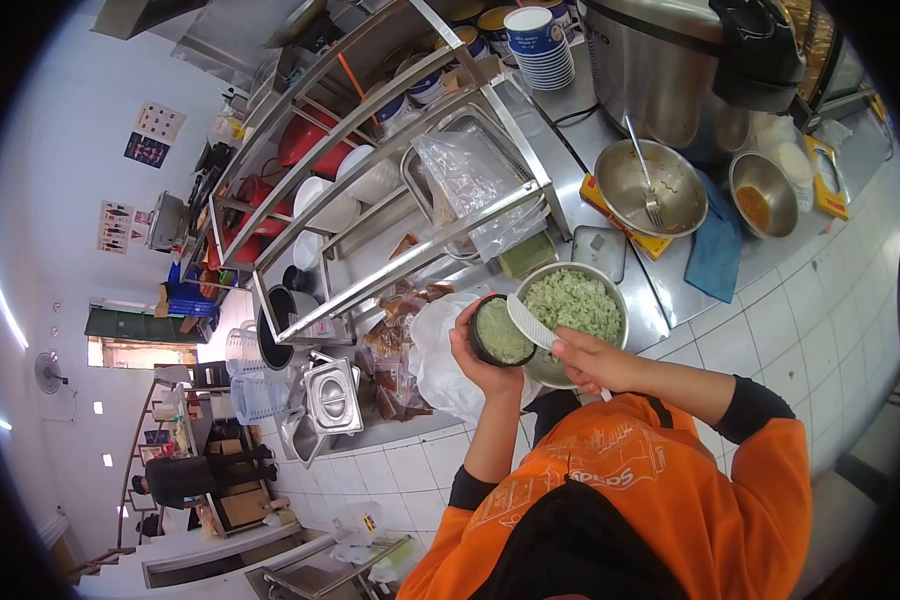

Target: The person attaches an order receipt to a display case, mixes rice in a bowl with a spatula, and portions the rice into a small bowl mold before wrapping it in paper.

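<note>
Left hand [490, 375] gripping: curled round the outside of the dark bowl [477, 346], mouth toward the camera, so the opening is unblocked. Right hand [588, 358] closed on the handle end of the white paddle [530, 320], which leaves the blade free.

Largest first. Metal rack [410, 265]: open frame, keeps its trays and bowls reachable from the side. Steel cooker [660, 75]: past the working spot, probably to leave elbow room.

Steel bowl [548, 373] with the green grains [572, 300]: near the torso, right beside the dark bowl. Reads as placement for a short reach; spills between the two have little gap to fall through.

Fork bowl [678, 170]: over a yellow box [652, 244], off to the right, away from the hands. Smaller bowl [786, 215] with orange residue: farther right, likewise aside. Blue cloth [713, 258]: between those two, hanging toward the counter edge, likely for an easy grab.

Dark bowl: green contents inside, held just left of the steel bowl. Paddle: blade overlaps the dark bowl's right side; can't tell if it touches the contents. Fork [653, 205]: leaning in its bowl, handle up at the rim, easy to pick out.
</note>
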Available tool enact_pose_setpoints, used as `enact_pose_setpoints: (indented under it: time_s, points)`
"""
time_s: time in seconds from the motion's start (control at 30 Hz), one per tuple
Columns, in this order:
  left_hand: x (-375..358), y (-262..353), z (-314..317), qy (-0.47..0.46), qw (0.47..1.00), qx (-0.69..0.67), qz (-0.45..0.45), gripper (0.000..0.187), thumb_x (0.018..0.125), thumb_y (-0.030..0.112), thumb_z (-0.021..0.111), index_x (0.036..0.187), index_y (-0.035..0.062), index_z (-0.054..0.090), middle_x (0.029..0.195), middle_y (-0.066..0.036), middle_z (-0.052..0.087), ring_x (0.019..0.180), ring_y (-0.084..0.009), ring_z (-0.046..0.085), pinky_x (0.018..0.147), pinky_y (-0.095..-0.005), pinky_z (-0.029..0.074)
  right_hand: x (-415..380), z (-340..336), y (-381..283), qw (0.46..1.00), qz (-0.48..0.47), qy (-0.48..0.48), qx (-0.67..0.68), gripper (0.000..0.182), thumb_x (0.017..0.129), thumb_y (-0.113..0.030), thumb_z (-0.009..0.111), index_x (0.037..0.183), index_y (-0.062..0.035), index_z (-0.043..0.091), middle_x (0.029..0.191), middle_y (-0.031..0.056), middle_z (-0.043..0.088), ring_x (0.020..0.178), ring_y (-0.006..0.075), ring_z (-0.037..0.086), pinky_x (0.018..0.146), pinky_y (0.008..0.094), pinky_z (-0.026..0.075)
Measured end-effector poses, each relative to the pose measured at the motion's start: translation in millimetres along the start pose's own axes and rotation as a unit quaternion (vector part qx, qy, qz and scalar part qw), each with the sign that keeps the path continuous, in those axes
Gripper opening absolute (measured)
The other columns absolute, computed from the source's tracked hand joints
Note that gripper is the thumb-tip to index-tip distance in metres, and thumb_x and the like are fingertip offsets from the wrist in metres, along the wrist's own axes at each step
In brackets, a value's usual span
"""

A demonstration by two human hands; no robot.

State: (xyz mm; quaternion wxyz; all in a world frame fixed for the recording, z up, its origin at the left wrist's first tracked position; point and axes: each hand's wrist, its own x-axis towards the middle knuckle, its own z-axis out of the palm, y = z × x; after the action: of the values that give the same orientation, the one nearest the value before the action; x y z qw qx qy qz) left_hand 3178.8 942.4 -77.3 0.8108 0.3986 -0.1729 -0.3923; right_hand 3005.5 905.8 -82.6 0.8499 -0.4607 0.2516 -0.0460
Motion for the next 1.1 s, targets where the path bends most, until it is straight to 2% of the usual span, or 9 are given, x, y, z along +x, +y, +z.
enact_pose_setpoints:
  time_s: [0.1, 0.2, 0.27, 0.4, 0.6, 0.73, 0.9, 1.03, 1.1]
  points:
    - [-3, -3, -10, -0.077, 0.994, 0.073, 0.002, 0.048, 0.096, 0.042, 0.037, 0.112, -0.0002, 0.054, 0.115, -0.019, 0.061, 0.111, -0.0264, 0.056, 0.098, -0.0383, 0.042, -8, 16, -28, 0.929, -0.064, 0.146, -0.334, 0.051, 0.097, -0.048, 0.043, 0.120, -0.0019, 0.040, 0.078, 0.0225, 0.063, 0.063, 0.0363, 0.062, 0.060, 0.0410, 0.050]
    - [5, 3, -12, -0.153, 0.975, 0.159, 0.016, 0.047, 0.095, 0.040, 0.042, 0.109, -0.0027, 0.056, 0.112, -0.020, 0.062, 0.107, -0.0258, 0.058, 0.096, -0.0366, 0.042, -8, 26, -22, 0.904, -0.042, 0.158, -0.396, 0.053, 0.096, -0.048, 0.043, 0.117, 0.0009, 0.040, 0.088, 0.0313, 0.063, 0.076, 0.0476, 0.062, 0.071, 0.0480, 0.049]
    - [5, 7, -13, -0.190, 0.962, 0.195, 0.012, 0.046, 0.095, 0.040, 0.042, 0.107, -0.0028, 0.056, 0.112, -0.020, 0.062, 0.106, -0.0257, 0.058, 0.096, -0.0359, 0.043, -9, 28, -25, 0.903, -0.022, 0.155, -0.399, 0.054, 0.096, -0.049, 0.042, 0.115, 0.0017, 0.040, 0.088, 0.0320, 0.063, 0.080, 0.0475, 0.062, 0.073, 0.0492, 0.049]
    - [11, -4, -16, -0.058, 0.986, 0.013, -0.155, 0.053, 0.093, 0.048, 0.041, 0.112, 0.0013, 0.057, 0.111, -0.018, 0.062, 0.103, -0.0300, 0.060, 0.092, -0.0411, 0.046, -1, 16, -17, 0.929, -0.048, 0.144, -0.338, 0.054, 0.096, -0.047, 0.045, 0.114, 0.0035, 0.040, 0.086, 0.0336, 0.062, 0.083, 0.0481, 0.062, 0.075, 0.0508, 0.048]
    - [12, 0, -19, -0.023, 0.956, -0.043, -0.290, 0.055, 0.094, 0.049, 0.039, 0.106, 0.0001, 0.061, 0.105, -0.019, 0.066, 0.098, -0.0279, 0.064, 0.091, -0.0387, 0.049, -8, 12, -2, 0.850, -0.118, 0.199, -0.473, 0.047, 0.095, -0.036, 0.052, 0.114, 0.0024, 0.033, 0.071, 0.0294, 0.061, 0.069, 0.0484, 0.061, 0.062, 0.0522, 0.048]
    - [12, 1, -18, -0.118, 0.957, 0.059, -0.259, 0.055, 0.094, 0.048, 0.040, 0.108, -0.0005, 0.061, 0.104, -0.017, 0.067, 0.097, -0.0265, 0.064, 0.091, -0.0370, 0.048, -4, 15, 1, 0.845, -0.090, 0.197, -0.489, 0.050, 0.095, -0.038, 0.052, 0.116, 0.0025, 0.031, 0.072, 0.0296, 0.061, 0.069, 0.0492, 0.061, 0.061, 0.0528, 0.048]
    - [11, -3, -23, -0.033, 0.967, -0.067, -0.243, 0.053, 0.093, 0.048, 0.042, 0.110, 0.0001, 0.060, 0.110, -0.017, 0.065, 0.104, -0.0296, 0.062, 0.095, -0.0407, 0.046, -16, -2, -4, 0.876, -0.076, 0.188, -0.437, 0.050, 0.094, -0.044, 0.052, 0.117, -0.0017, 0.037, 0.074, 0.0288, 0.063, 0.070, 0.0483, 0.062, 0.063, 0.0531, 0.048]
    - [3, 23, -11, 0.036, 0.961, -0.215, -0.172, 0.050, 0.094, 0.047, 0.044, 0.117, 0.0050, 0.058, 0.123, -0.019, 0.058, 0.114, -0.0341, 0.055, 0.101, -0.0451, 0.043, -40, -3, -32, 0.813, 0.042, 0.259, -0.520, 0.051, 0.091, -0.040, 0.059, 0.123, -0.0049, 0.042, 0.084, 0.0254, 0.063, 0.081, 0.0406, 0.064, 0.069, 0.0464, 0.049]
    - [-2, 34, -13, 0.050, 0.963, -0.223, -0.139, 0.048, 0.096, 0.047, 0.043, 0.122, 0.0084, 0.057, 0.125, -0.014, 0.058, 0.117, -0.0306, 0.054, 0.101, -0.0439, 0.043, -32, -5, -22, 0.667, -0.154, 0.341, -0.644, 0.042, 0.087, -0.031, 0.065, 0.117, -0.0062, 0.049, 0.087, 0.0198, 0.061, 0.085, 0.0352, 0.062, 0.074, 0.0411, 0.047]
